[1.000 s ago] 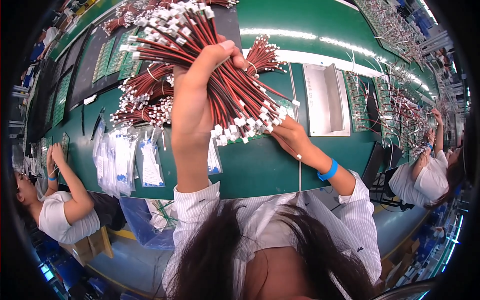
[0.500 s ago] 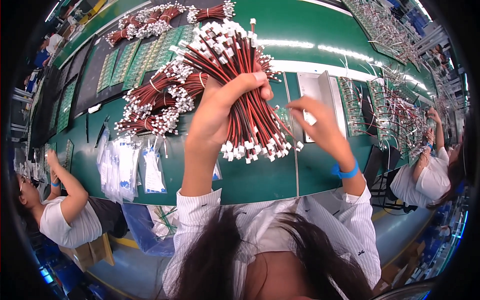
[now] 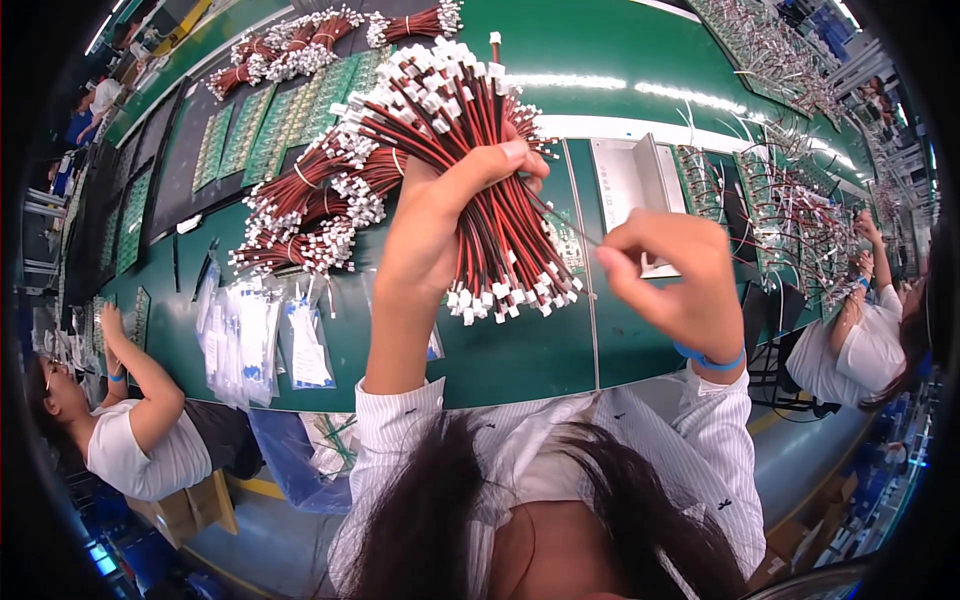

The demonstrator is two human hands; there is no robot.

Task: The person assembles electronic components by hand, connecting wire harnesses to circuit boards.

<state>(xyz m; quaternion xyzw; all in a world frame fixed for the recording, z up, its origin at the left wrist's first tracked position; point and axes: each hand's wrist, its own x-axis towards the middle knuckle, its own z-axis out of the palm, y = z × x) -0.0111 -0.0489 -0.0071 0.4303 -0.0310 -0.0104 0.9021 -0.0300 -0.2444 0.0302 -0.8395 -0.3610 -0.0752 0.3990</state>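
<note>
My left hand (image 3: 432, 215) is wrapped round the middle of a thick bundle of red-and-black connector cables (image 3: 500, 235), held up above the green table. White plugs fan out at both of its ends. To the bundle's right, my right hand (image 3: 680, 275) is closed in a pinch on one cable, which stretches tight from the bundle to the fingertips. The plug at that end is hidden by the fingers. Beneath the stretched cable a small green circuit board (image 3: 572, 250) shows on the table.
More tied cable bundles (image 3: 300, 240) lie left of my left hand, beside circuit boards (image 3: 250, 125) on a black mat. Plastic bags with labels (image 3: 240, 340) sit near the front edge. A metal bracket (image 3: 615, 175) and wired boards (image 3: 770, 220) are to the right. Co-workers (image 3: 150, 440) sit on both sides.
My right hand has moved right and down and turned, from open beside the bundle to pinching one cable, now drawn out taut. The left hand keeps its hold on the bundle.
</note>
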